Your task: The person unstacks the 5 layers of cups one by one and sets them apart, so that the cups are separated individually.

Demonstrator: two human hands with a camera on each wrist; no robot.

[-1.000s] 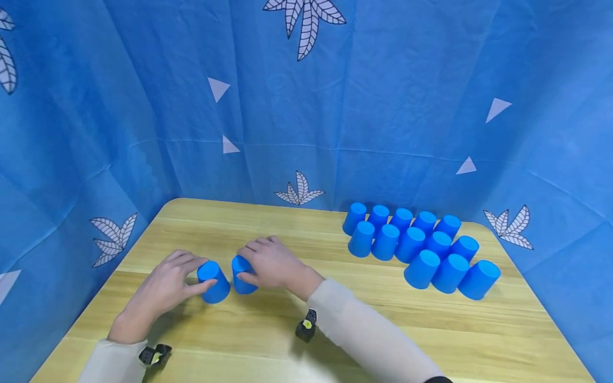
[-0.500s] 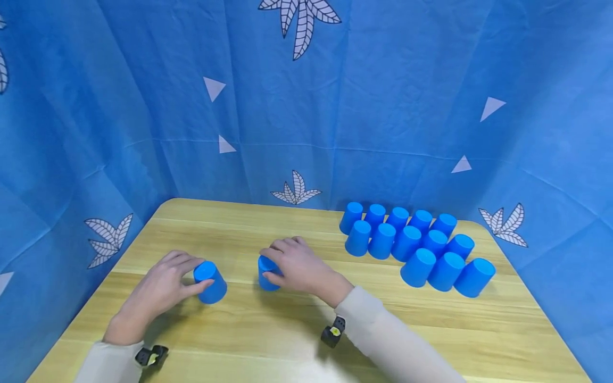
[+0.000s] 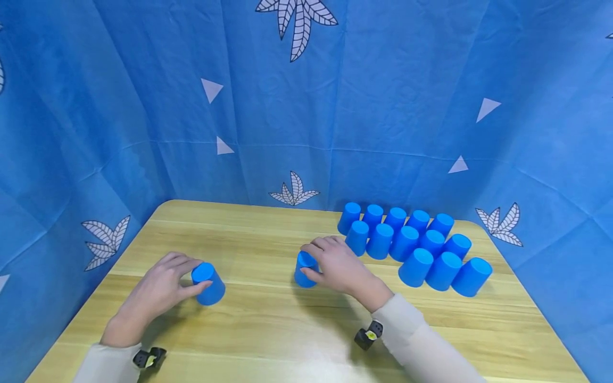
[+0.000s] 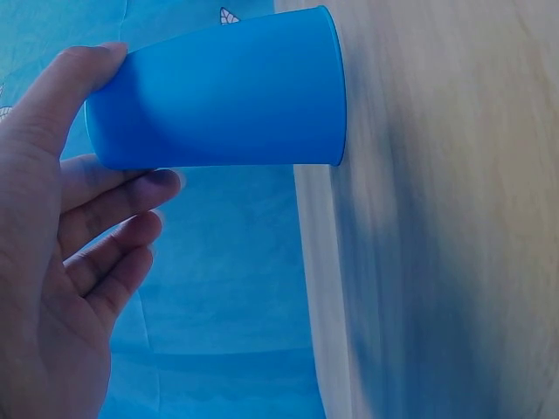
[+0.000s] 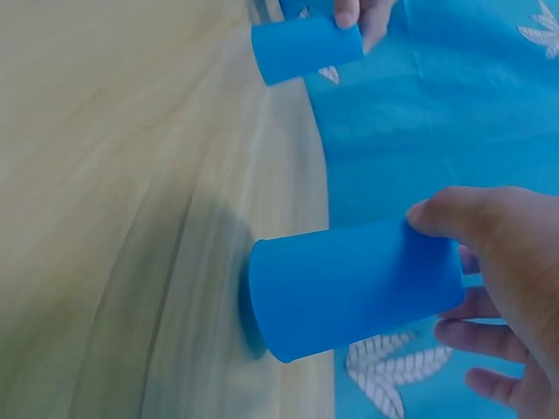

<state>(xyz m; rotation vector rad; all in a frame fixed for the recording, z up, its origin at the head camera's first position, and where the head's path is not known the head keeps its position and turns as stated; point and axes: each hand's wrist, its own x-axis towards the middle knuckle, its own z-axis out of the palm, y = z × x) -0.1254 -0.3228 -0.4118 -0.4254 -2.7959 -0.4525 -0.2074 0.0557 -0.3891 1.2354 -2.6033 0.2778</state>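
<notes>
Two blue plastic cups are in the hands, both mouth down. At the left, my left hand (image 3: 158, 290) pinches one cup (image 3: 210, 289) near its base between thumb and fingers; in the left wrist view this cup (image 4: 227, 96) has its rim at the tabletop. Near the middle of the table, my right hand (image 3: 342, 267) grips the other cup (image 3: 304, 275) by its upper part. From the right wrist, that cup (image 5: 349, 288) shows its rim very close to the wood, and I cannot tell whether it touches. The right fingers partly hide it in the head view.
Several more upside-down blue cups (image 3: 415, 267) stand in rows at the back right of the wooden table (image 3: 239, 340). Blue patterned cloth (image 3: 268, 106) hangs along the back and sides. Each wrist carries a small black camera (image 3: 149, 358).
My right hand has moved to the right with its cup, away from the left one, widening the gap between them. The left hand keeps its hold in nearly the same place.
</notes>
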